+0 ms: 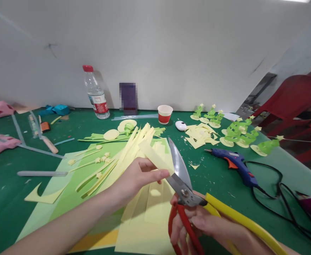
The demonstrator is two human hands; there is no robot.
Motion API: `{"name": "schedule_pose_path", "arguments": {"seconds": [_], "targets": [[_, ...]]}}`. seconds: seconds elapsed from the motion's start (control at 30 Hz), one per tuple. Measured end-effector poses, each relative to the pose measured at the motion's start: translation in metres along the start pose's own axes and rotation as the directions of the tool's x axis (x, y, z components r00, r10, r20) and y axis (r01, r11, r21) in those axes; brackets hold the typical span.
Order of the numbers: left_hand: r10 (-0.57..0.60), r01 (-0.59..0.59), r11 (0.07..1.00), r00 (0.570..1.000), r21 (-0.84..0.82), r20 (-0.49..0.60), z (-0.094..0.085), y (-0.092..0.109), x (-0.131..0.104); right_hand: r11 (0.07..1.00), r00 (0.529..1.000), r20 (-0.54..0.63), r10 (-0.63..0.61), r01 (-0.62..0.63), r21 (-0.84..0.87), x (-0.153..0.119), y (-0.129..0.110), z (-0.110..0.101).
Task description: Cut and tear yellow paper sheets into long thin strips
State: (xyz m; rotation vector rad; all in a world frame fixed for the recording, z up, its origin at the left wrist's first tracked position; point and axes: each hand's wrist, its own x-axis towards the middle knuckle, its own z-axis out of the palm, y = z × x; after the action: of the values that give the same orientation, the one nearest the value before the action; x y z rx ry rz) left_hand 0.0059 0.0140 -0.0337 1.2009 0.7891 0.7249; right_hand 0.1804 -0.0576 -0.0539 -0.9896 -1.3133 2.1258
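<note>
- Paper strip point(154, 156) pinched in the left hand point(136, 175), thumb against fingers, right by the open blades point(180, 164)!
- Right hand point(195, 221) fingers curling round the shears' red handles point(188, 226).

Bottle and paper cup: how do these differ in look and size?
The bottle is clear with a red cap; the cup is white and red, uncovered. The bottle is taller and narrows upward; the cup widens towards its rim. Both stand on the green table.

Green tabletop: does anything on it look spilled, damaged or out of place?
Nothing looks spilled: the water bottle is capped, the paper cup upright. Stray paper scraps by the blue glue gun look untidy, strewn loose.
</note>
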Motion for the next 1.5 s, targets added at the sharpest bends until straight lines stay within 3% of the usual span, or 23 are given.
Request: {"name": "schedule_pose_path", "arguments": {"seconds": [0.1,0.17,0.33,0.57,0.73,0.87,0.93,1.03,1.1,1.17,1.3,1.4,1.5], "targets": [[-0.001,0.001,1.0,1.0,0.019,-0.005,0.001,0.0,-0.001,0.99,0.993,-0.047,-0.113,0.116,0.082,-0.004,0.002,0.004],[-0.004,0.004,1.0,1.0,0.024,-0.008,0.0,0.001,-0.002,0.988,0.985,-0.09,-0.144,0.149,0.048,-0.008,-0.001,0.009],[-0.013,0.013,1.0,1.0,0.001,0.008,0.0,0.001,-0.003,1.0,0.969,-0.245,-0.011,0.01,-0.006,-0.02,-0.02,0.021],[-0.016,0.017,0.999,1.0,0.048,-0.018,-0.004,0.002,-0.002,0.99,0.952,-0.292,0.094,-0.12,-0.073,-0.024,-0.032,0.022],[-0.018,0.018,1.0,1.0,0.006,0.003,-0.005,0.006,-0.002,0.996,0.983,-0.165,0.08,-0.085,-0.023,-0.013,-0.019,0.015],[-0.002,0.0,0.997,1.0,-0.075,-0.027,-0.004,0.007,0.0,0.994,0.986,-0.129,0.109,-0.11,0.002,0.0,0.003,0.01],[0.025,-0.031,0.996,0.997,-0.087,-0.071,-0.005,0.007,0.003,0.995,0.986,-0.14,0.088,-0.093,-0.031,-0.001,0.011,0.009],[0.068,-0.091,0.987,0.983,-0.132,-0.169,-0.01,0.007,0.007,0.975,0.971,-0.237,0.023,-0.074,-0.21,-0.012,0.015,0.008],[0.089,-0.128,0.979,0.969,-0.161,-0.229,-0.013,0.007,0.009,0.92,0.937,-0.35,-0.01,-0.129,-0.37,-0.022,0.012,0.006],[0.099,-0.149,0.972,0.961,-0.181,-0.258,-0.014,0.008,0.009,0.821,0.863,-0.501,-0.057,-0.245,-0.516,-0.028,0.006,0.001],[0.088,-0.126,0.976,0.975,-0.179,-0.204,-0.011,0.01,0.006,0.445,0.68,-0.695,-0.236,-0.56,-0.699,-0.029,-0.001,-0.017],[0.069,-0.089,0.985,0.988,-0.151,-0.135,-0.005,0.009,0.002,0.173,0.628,-0.725,-0.282,-0.71,-0.683,-0.023,0.001,-0.029],[0.047,-0.059,0.99,0.994,-0.125,-0.097,-0.003,0.007,0.001,0.075,0.618,-0.722,-0.311,-0.741,-0.667,-0.017,0.005,-0.033]]}}
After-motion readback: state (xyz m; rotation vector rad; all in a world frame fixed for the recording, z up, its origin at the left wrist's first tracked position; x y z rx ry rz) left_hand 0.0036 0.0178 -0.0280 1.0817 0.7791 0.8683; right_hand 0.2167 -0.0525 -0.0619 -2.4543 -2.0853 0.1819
